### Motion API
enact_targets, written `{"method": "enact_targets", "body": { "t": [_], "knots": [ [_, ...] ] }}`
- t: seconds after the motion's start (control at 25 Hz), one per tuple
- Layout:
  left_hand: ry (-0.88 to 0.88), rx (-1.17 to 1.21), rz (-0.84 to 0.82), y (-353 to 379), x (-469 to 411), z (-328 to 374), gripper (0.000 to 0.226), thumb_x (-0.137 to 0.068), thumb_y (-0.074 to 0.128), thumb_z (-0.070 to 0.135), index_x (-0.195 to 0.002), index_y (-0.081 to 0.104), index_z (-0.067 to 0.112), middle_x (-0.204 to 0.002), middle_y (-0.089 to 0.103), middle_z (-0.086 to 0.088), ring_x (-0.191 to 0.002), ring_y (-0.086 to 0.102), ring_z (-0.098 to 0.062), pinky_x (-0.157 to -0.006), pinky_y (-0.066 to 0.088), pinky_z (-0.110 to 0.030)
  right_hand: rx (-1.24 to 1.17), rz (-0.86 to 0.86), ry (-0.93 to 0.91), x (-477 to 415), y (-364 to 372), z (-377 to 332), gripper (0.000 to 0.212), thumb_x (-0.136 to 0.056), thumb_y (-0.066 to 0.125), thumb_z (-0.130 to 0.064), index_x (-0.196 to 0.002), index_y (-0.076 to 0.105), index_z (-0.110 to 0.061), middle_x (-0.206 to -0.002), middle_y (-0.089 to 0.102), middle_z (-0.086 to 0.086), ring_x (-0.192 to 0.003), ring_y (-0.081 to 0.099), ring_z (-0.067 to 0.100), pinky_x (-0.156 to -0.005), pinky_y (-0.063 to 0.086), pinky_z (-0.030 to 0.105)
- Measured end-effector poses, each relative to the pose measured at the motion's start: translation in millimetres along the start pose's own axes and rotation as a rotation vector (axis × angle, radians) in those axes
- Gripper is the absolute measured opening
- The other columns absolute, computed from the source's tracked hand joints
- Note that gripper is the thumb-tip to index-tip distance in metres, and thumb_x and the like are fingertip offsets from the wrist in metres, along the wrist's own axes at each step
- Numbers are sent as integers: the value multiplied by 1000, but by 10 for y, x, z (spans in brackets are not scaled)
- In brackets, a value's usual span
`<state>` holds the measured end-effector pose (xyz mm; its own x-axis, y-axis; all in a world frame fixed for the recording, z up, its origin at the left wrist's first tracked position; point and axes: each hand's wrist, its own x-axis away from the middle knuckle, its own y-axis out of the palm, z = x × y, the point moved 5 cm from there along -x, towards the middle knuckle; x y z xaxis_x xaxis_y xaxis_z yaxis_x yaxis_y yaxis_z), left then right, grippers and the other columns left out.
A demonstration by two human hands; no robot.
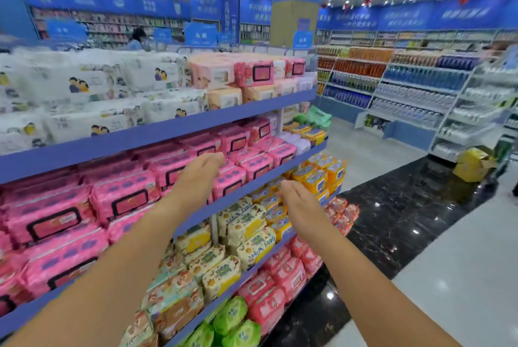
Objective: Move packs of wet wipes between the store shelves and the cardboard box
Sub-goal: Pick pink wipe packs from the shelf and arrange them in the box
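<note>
Both my arms reach out toward the store shelves (157, 133) on my left. My left hand (200, 171) hovers in front of the pink wet wipe packs (173, 170) on the second shelf, fingers relaxed and holding nothing. My right hand (298, 200) is lower and to the right, level with the yellow wipe packs (249, 228), fingers straight and empty. White packs (92, 85) fill the top shelf, with red packs (269, 285) and green packs (232, 318) lower down. No cardboard box is in view.
A dark glossy floor strip (406, 212) runs along the shelf base, with pale floor (462, 276) to the right. Drink shelves (414, 94) stand across the aisle. A yellow bag (472, 164) lies by a white rack (476, 111) at right. A person (137, 39) stands far behind.
</note>
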<state>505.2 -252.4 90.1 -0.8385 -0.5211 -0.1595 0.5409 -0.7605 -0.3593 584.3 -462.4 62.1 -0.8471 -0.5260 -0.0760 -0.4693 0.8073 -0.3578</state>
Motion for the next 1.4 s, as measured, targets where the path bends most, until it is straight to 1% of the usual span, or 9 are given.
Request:
{"method": "enact_targets", "body": {
  "t": [0.16,0.28,0.44,0.64,0.8,0.96,1.12,1.28,1.4],
  "knots": [
    [92,0,63,153,-924,635,29,-103,40,53,-111,63,37,-124,66,9,-113,63,-15,-106,46,-50,58,8,-119,-795,-637,-277,47,-106,33,-45,-124,58,-9,-124,57,18,-117,54,33,-94,45,44],
    [139,-61,93,313,-1624,912,36,-105,37,54,-123,60,33,-130,62,4,-117,60,-21,-106,46,-48,103,-5,-230,-1514,-1032,-400,43,-106,34,-45,-122,59,-15,-123,58,16,-118,54,33,-98,43,44],
    [189,-137,146,528,-2515,1253,34,-106,38,49,-124,61,30,-128,59,7,-119,55,-18,-102,43,-40,129,-18,-334,-2586,-1462,-513,27,-101,36,-55,-104,53,-35,-96,56,-16,-97,55,14,-86,41,35],
    [185,-340,174,709,-3488,1472,47,-106,36,50,-146,47,26,-126,48,17,-117,46,-8,-99,32,-28,184,-103,-385,-3819,-1814,-661,32,-105,33,-47,-118,57,-31,-115,61,12,-106,59,25,-97,44,44],
    [135,-479,300,508,-4063,1315,42,-106,37,50,-140,51,29,-133,56,13,-119,51,-8,-101,40,-32,189,-205,-492,-4977,-1735,-807,33,-104,33,-49,-122,54,-31,-113,58,-10,-110,54,17,-92,41,34],
    [-26,-564,477,97,-4392,1051,48,-106,37,51,-142,50,23,-139,56,6,-123,51,-13,-98,41,-32,280,-313,-686,-5832,-1370,-1084,37,-106,35,-43,-126,56,-21,-117,60,-1,-106,55,19,-88,41,35],
    [-188,-698,569,-276,-4755,896,48,-106,37,51,-131,59,17,-130,63,-4,-114,61,-24,-96,49,-40,608,-362,-872,-6507,-829,-1365,54,-103,37,-51,-146,43,-20,-148,47,2,-133,44,22,-108,39,41],
    [-312,-944,498,-474,-5105,725,77,-84,39,79,-129,62,20,-127,66,1,-108,63,-21,-97,52,-43,1008,-423,-932,-6983,-503,-1378,77,-86,52,-71,-145,40,-23,-144,47,3,-127,45,26,-106,41,42],
    [-388,-1317,307,-527,-5274,658,108,-60,47,93,-146,45,27,-140,50,3,-126,47,-24,-104,45,-49,1159,-468,-916,-7228,-403,-1329,98,-64,67,-79,-141,38,-26,-132,46,0,-116,44,23,-100,43,42]
  ]
}}
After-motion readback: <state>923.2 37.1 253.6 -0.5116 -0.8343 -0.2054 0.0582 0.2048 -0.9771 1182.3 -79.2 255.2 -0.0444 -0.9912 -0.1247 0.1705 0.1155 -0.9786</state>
